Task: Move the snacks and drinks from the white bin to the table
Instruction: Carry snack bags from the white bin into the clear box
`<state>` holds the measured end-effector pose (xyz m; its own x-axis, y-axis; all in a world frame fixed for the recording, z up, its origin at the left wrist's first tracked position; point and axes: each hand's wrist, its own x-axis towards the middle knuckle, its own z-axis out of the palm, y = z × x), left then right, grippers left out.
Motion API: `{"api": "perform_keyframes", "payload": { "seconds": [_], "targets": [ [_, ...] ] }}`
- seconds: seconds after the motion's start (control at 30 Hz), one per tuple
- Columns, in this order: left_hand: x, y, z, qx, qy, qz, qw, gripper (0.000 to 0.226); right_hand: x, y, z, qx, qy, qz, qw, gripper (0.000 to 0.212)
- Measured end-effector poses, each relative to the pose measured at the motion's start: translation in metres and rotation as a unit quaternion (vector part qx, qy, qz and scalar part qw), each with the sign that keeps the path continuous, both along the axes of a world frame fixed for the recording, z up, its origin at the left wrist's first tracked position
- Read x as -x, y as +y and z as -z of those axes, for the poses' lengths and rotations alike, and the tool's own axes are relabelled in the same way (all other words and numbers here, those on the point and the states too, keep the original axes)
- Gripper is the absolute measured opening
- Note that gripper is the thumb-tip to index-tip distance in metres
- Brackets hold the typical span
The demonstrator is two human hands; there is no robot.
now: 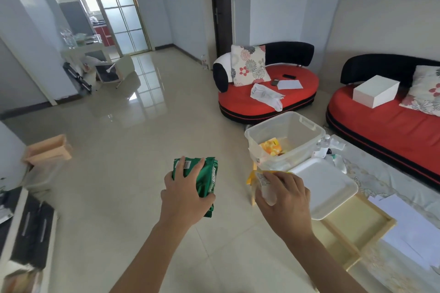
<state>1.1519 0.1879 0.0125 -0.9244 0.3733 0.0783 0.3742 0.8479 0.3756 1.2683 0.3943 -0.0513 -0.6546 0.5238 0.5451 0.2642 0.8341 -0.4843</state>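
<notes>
Green packet (206, 175) clamped in the left hand (183, 195), fingers curled over its far edge, thumb on the near side, in the air above pale floor (119, 150). Just right of that hand, yellow packet (252, 177) pinched in the right hand (283, 197), fingers wrapped over a clear-and-white end with a printed label. Both hands closed on their loads and apart from each other.

Beyond the right hand, white bin (269, 124), translucent and uncovered, at the near corner of the table (381, 178). Inside, against the wall nearest the hand, an orange packet (271, 147); beside it something darker, too small to make out. Rest of the bin's floor bare.

Just right of the right hand, white lid (326, 185) lying flat, near end over a wooden tray (362, 223), far end against the bin. Nothing visible in the tray's open part. Right of the tray, papers (409, 221). Behind the bin, capped bottles (322, 147). Far beyond both hands, red sofa (269, 102) strewn with small items.
</notes>
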Motion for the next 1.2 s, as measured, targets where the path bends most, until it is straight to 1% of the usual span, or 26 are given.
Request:
{"api": "perform_keyframes", "payload": {
  "seconds": [0.17,0.33,0.57,0.73,0.93,1.1,1.2],
  "targets": [
    [0.059,0.055,-0.007,0.006,0.009,0.01,1.0,0.088,0.06,0.056,-0.001,0.0,-0.001,0.0,1.0,0.044],
    [0.1,0.108,-0.003,0.018,0.009,0.034,0.999,0.087,0.102,0.102,-0.005,0.001,0.004,0.028,1.0,0.043],
    [0.153,0.173,0.015,0.02,-0.005,0.094,0.995,0.085,0.132,0.148,0.01,0.002,-0.031,0.083,0.996,0.038],
    [0.205,0.218,0.029,0.02,-0.008,0.157,0.987,0.086,0.162,0.176,0.019,-0.007,-0.041,0.128,0.991,0.035],
    [0.29,0.281,0.037,0.02,0.0,0.257,0.966,0.087,0.219,0.198,0.016,-0.024,-0.058,0.215,0.975,0.035],
    [0.349,0.324,0.034,0.008,-0.005,0.339,0.941,0.089,0.265,0.203,0.004,-0.025,-0.089,0.279,0.956,0.041],
    [0.374,0.345,0.032,0.01,0.0,0.386,0.922,0.089,0.288,0.202,-0.002,-0.022,-0.092,0.317,0.944,0.042]
  ]
}}
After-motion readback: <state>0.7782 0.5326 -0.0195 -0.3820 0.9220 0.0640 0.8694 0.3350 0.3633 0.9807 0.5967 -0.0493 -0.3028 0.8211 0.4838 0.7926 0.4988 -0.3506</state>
